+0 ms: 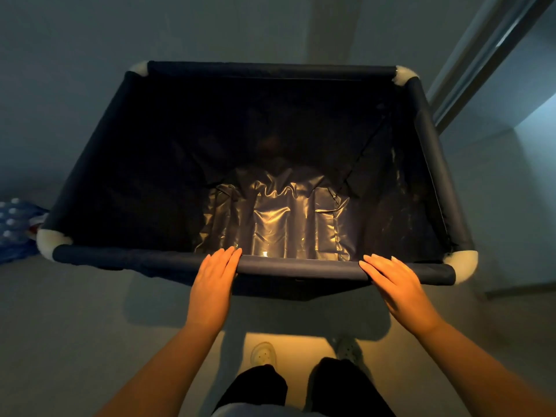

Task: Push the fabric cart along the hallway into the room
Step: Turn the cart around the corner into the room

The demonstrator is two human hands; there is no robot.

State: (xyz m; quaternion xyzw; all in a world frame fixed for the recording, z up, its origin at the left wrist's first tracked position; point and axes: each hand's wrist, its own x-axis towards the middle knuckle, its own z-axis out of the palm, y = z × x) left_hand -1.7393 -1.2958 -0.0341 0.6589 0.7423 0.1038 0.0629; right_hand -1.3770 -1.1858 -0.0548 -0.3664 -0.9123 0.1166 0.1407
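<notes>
Two flat hands: left hand, right hand, one fabric cart.

Fabric cart: dark navy, rectangular, open top, with white corner fittings. Interior holds only its creased, shiny liner, lit at the near end. Left hand lies flat on the near top rail, fingers extended over the rail edge, not curled around it. Right hand rests likewise on the same rail, palm down, well apart from the left. Both forearms bare. Two light shoes and dark trouser legs are visible below. A blue dotted bag sits on the floor just beside the cart's left corner. A door frame stands at upper right.
</notes>
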